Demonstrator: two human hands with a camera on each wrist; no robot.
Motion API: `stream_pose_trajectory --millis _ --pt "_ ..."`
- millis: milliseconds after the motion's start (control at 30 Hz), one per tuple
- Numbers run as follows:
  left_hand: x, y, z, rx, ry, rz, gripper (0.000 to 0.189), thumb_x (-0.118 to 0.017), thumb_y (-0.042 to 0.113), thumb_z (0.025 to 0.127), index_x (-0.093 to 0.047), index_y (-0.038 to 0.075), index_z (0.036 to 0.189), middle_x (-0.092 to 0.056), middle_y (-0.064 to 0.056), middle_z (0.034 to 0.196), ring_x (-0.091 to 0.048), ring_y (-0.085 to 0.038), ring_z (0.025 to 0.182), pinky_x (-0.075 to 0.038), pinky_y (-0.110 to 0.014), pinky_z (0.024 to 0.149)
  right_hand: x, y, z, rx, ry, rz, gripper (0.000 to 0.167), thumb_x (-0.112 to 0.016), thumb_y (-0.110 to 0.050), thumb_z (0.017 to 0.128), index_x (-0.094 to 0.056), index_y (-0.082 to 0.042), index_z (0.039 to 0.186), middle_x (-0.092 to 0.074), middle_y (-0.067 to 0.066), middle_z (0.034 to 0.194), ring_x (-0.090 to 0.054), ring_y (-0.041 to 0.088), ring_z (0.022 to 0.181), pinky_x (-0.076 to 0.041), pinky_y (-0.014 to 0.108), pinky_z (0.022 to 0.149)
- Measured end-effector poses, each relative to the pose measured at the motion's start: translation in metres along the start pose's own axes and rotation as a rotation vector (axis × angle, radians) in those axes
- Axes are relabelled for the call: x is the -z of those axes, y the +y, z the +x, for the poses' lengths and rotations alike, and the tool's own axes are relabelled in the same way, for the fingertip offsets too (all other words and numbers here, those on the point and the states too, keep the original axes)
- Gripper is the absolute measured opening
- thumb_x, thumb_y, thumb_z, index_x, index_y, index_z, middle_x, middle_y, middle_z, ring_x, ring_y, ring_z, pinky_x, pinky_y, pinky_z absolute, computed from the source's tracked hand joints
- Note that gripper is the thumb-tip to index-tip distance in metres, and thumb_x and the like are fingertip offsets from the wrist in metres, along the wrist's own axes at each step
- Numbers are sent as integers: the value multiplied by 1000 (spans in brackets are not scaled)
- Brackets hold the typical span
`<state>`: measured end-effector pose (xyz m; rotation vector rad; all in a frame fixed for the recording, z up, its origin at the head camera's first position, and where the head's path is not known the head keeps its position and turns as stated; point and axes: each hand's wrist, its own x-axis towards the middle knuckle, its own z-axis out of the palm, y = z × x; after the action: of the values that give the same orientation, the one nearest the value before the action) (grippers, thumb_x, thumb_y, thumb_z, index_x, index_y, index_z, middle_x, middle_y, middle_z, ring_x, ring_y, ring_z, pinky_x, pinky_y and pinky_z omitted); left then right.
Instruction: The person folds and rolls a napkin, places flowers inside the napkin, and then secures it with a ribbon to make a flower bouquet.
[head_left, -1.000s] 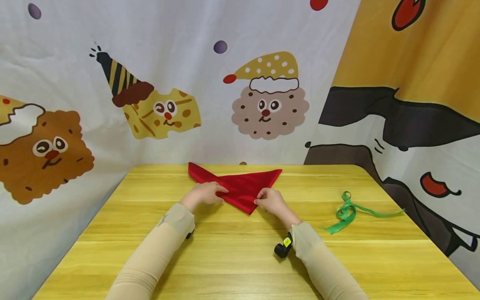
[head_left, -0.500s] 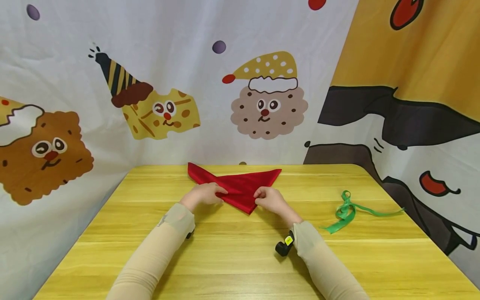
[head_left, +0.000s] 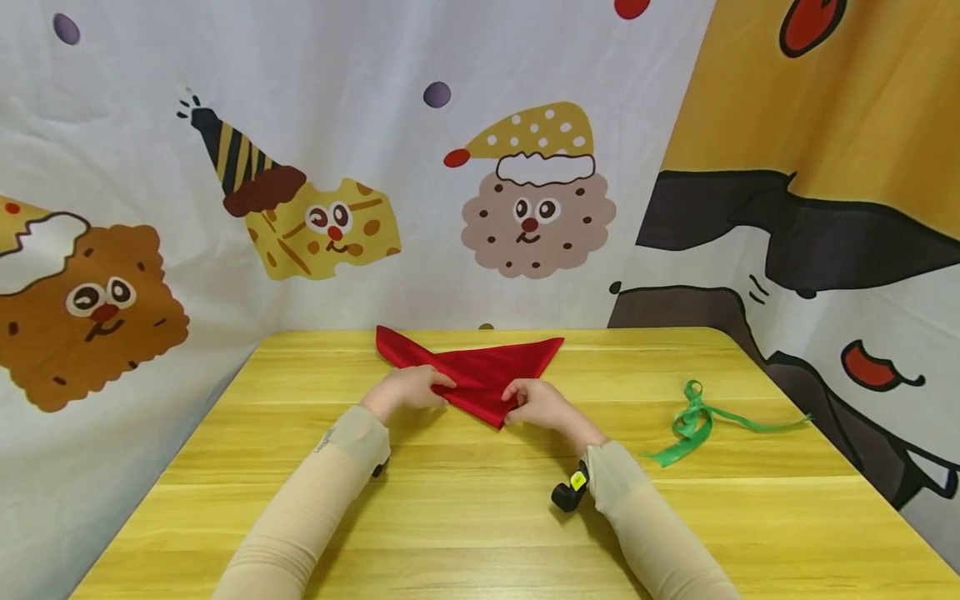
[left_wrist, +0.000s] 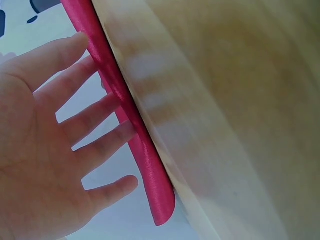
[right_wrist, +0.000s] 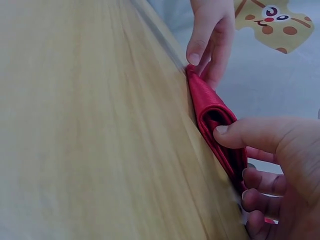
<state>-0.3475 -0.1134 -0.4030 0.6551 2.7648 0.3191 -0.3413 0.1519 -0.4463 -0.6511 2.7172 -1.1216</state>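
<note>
A folded red satin cloth [head_left: 483, 379] lies at the far middle of the table, one corner pointing toward me and two reaching left and right. My left hand [head_left: 408, 390] rests at its left near edge. In the left wrist view that hand [left_wrist: 55, 130] has its fingers spread, fingertips on the cloth [left_wrist: 112, 85]. At the near corner, my right hand [head_left: 543, 404] pinches the cloth edge. The right wrist view shows the right thumb [right_wrist: 237, 131] in the open end of the rolled fold, with the index finger behind the cloth [right_wrist: 205, 97].
A curled green ribbon [head_left: 693, 425] lies on the right side of the wooden table [head_left: 450, 517]. A printed curtain [head_left: 337, 100] hangs behind the table and along its sides. A small black camera [head_left: 570, 492] sits at the right wrist.
My right hand has shifted slightly left along the cloth, and its thumb and index finger have parted a little at the near corner. The left hand and the cloth stay nearly still.
</note>
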Motion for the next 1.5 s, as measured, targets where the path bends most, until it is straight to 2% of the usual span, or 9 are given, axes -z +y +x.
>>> stream_pose_trajectory --millis 233,433,567,700,933,1100,1367,1500 --pt "0 1 2 -7 3 10 44 -65 30 92 -59 25 136 -50 -4 140 -44 -26 130 -31 -56 102 1 -2 -2 27 8 -55 26 -80 -9 72 -67 -12 94 -51 0 70 -47 16 69 -40 32 67" --pt "0 1 3 -7 0 9 43 -64 30 93 -59 24 135 -51 -4 139 -45 -26 129 -32 -54 103 4 -8 -3 101 28 -124 18 -69 -7 76 -70 -12 94 -51 -1 76 -47 15 74 -41 32 69" --pt "-1 -5 3 -1 3 -25 44 -65 30 92 -59 24 135 -51 -4 140 -44 -26 129 -27 -59 104 4 -20 -2 188 46 -79 13 -63 -5 82 -70 -9 91 -54 -3 80 -48 14 74 -42 30 69" --pt "2 -7 1 0 -8 -45 44 -65 29 92 -59 22 135 -50 -5 140 -43 -27 130 -28 -58 105 -2 -33 2 245 0 -47 7 -64 -8 86 -70 -9 90 -60 -7 82 -51 12 75 -45 28 71" --pt "3 -10 1 -40 -40 -97 43 -64 25 93 -59 17 135 -51 -6 139 -45 -26 128 -33 -49 105 -13 -33 8 224 -103 -119 9 -67 -12 88 -69 -17 81 -59 -11 70 -54 7 70 -47 26 70" --pt "2 -13 1 -58 -36 -131 43 -65 24 93 -59 16 135 -51 -7 139 -43 -26 129 -33 -46 106 -15 -27 10 213 -165 -121 11 -74 -20 85 -66 -17 77 -58 -9 65 -52 6 63 -44 25 65" --pt "2 -17 0 -57 -33 -181 43 -65 23 93 -59 16 135 -50 -7 140 -42 -27 131 -31 -46 107 -15 -21 11 195 -167 -153 31 -86 -35 72 -61 -16 74 -54 -7 71 -47 8 69 -41 25 66" --pt "2 -18 0 -55 -37 -177 44 -64 22 93 -58 16 136 -50 -6 141 -42 -27 131 -31 -46 107 -17 -21 14 201 -172 -175 31 -86 -30 71 -58 -15 72 -52 -6 72 -46 8 68 -40 26 66"
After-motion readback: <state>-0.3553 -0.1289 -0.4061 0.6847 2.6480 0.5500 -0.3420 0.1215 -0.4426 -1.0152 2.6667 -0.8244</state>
